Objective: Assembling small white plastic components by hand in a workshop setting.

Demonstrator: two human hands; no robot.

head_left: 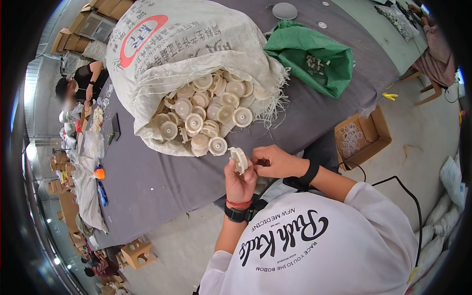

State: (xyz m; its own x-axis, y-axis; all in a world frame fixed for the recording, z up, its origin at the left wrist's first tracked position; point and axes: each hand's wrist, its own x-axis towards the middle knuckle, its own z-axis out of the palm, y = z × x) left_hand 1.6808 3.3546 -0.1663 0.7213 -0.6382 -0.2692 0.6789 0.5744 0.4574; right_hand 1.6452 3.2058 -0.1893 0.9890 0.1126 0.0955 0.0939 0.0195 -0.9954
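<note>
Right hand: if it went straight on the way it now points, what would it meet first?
Probably the left hand or the cream disc it holds; exact depth is unclear.

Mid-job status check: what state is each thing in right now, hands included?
Left hand: gripping a cream round part.
Cream round part: held up, off the table.
Right hand: fingers curled beside the left; grip unclear.
White sack: open, lying on its side.
Loose round parts: heaped at its mouth.
Green sack: open, small pieces inside.
Cardboard box: open, clear rings inside.
</note>
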